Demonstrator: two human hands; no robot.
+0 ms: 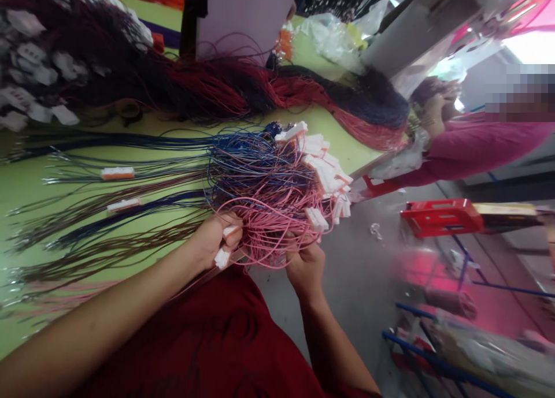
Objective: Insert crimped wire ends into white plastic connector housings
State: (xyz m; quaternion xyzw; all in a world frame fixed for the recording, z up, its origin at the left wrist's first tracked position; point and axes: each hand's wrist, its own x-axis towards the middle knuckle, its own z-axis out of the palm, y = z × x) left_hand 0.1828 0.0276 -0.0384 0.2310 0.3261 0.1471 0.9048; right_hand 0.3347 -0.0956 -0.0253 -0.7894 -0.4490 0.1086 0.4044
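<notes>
My left hand is closed around white connectors at the near edge of the green table. Beside it, my right hand grips a tangle of pink wires. Those wires belong to a large bundle of blue and pink wires ending in several white connectors, which lies just beyond both hands. Loose blue and brown wire strands fan out to the left across the table.
Two separate white connectors lie on the table's left part. A thick mass of red and black wires runs along the far side. Another person in a pink sleeve works at the right. A red stool stands on the floor.
</notes>
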